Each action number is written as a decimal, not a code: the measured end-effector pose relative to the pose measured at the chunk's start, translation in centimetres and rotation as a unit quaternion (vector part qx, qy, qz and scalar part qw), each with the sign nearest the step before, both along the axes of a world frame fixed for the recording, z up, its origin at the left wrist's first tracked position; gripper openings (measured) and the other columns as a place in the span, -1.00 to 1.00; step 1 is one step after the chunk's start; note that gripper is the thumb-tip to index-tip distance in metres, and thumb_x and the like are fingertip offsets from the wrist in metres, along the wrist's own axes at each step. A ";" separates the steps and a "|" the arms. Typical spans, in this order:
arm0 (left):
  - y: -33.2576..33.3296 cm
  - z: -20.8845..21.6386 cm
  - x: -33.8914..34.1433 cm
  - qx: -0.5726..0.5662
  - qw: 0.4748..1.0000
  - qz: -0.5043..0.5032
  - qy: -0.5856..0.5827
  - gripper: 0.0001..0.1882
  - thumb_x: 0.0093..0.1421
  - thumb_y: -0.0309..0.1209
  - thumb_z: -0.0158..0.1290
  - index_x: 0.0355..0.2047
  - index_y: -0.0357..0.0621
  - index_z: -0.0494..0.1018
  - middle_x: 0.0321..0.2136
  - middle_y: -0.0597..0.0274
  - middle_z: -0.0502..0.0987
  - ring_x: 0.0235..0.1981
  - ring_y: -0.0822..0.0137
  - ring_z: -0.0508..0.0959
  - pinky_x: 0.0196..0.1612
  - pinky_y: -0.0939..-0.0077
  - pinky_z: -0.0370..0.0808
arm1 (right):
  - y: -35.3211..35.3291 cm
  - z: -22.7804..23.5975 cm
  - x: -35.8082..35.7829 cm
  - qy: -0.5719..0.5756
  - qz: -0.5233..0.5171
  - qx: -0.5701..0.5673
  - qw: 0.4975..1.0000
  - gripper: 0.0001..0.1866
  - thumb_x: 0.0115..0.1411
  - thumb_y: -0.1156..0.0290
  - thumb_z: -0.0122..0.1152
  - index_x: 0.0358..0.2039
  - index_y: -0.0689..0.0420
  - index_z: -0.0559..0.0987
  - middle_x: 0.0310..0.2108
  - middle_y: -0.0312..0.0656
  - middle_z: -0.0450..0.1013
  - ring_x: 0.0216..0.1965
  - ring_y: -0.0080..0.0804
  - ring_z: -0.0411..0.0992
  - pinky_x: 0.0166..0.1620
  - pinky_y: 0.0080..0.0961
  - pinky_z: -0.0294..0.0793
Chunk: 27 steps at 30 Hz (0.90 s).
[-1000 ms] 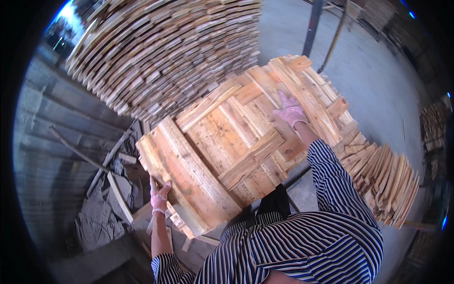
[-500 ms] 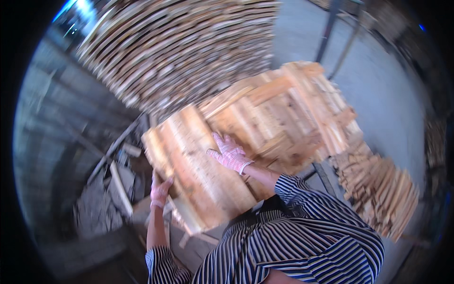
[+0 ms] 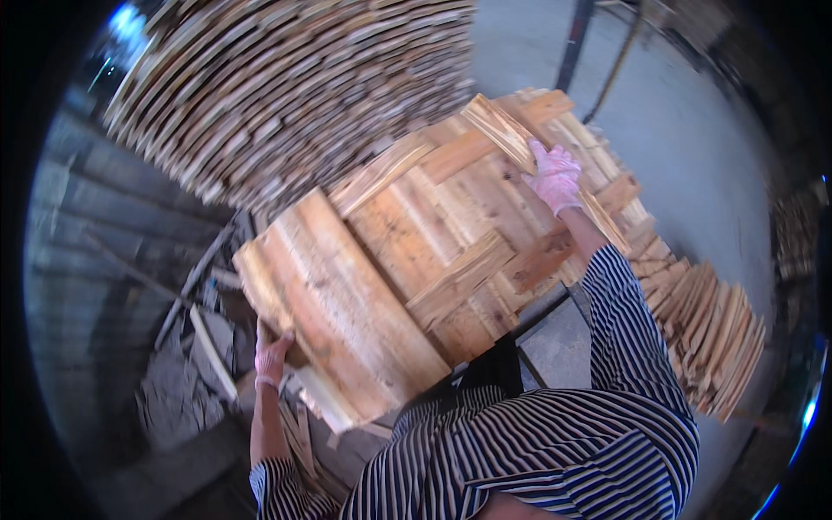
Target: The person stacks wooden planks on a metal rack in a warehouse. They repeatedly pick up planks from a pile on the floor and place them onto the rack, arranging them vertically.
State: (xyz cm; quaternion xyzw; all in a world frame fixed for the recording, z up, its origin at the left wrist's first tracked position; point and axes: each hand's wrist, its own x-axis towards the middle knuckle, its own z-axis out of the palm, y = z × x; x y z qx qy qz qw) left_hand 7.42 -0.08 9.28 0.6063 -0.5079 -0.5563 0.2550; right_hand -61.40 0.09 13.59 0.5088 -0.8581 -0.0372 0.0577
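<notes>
In a pink-and-white glove, my right hand point(image 3: 555, 180) is closed around a narrow wooden board point(image 3: 501, 128) at the right part of a wide layer of planks. The gloved left hand point(image 3: 272, 355) touches the left edge of the layer, its thumb apart from its fingers; some of those fingers are hidden. Between my hands, several pale planks point(image 3: 334, 299) lie side by side on the left. Shorter wooden pieces point(image 3: 459, 277) and crosswise strips lie across the middle and right.
A tall stack of thin boards point(image 3: 303, 95) rises just beyond the planks. To the right, a heap of wooden slats point(image 3: 702, 338) sits low down. Dark grey scraps point(image 3: 186, 381) and a loose stick point(image 3: 212, 354) lie at left. A dark post point(image 3: 575, 43) stands at the back.
My right hand has moved right and away from me, from flat on the left planks to gripping a narrow board. My left hand stays at the left edge.
</notes>
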 end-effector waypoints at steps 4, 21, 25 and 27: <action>-0.3 -0.2 -0.7 -0.030 0.999 0.031 0.014 0.00 0.18 -0.38 0.35 0.47 -0.24 -0.02 0.27 0.10 0.40 0.23 0.28 0.42 0.28 0.45 0.36 | -1.1 1.1 13.3 -0.045 0.098 0.010 0.994 -0.08 -0.03 -0.34 0.40 0.32 -0.29 0.37 -0.15 -0.05 0.49 -0.10 -0.15 0.50 -0.13 -0.16 0.49; -4.4 -3.3 0.0 0.204 0.969 0.064 0.125 -0.30 0.32 0.07 0.16 0.24 -0.22 0.41 0.13 0.16 0.54 0.08 0.23 0.56 0.18 0.30 0.48 | 2.2 -5.4 -4.7 -0.001 -0.078 -0.055 0.995 -0.09 0.10 -0.04 0.37 0.43 -0.11 0.24 0.05 0.21 0.43 0.07 0.15 0.45 0.17 -0.08 0.42; -2.7 -4.3 3.8 0.241 0.952 0.092 0.167 -0.32 0.34 0.02 0.14 0.27 -0.22 0.37 0.14 0.11 0.54 0.14 0.18 0.55 0.24 0.12 0.49 | 1.2 -4.0 -0.5 -0.117 -0.043 -0.060 0.990 -0.09 0.12 -0.07 0.33 0.45 -0.16 0.22 0.01 0.20 0.45 0.04 0.15 0.46 0.16 -0.09 0.44; -3.0 -4.6 5.0 0.244 0.949 0.078 0.181 -0.31 0.34 0.04 0.14 0.27 -0.20 0.36 0.14 0.14 0.53 0.13 0.17 0.56 0.20 0.10 0.52 | 1.3 -4.5 3.2 -0.117 0.026 -0.097 0.988 -0.04 0.10 -0.13 0.36 0.46 -0.19 0.18 -0.05 0.15 0.48 -0.08 0.06 0.53 0.01 -0.09 0.53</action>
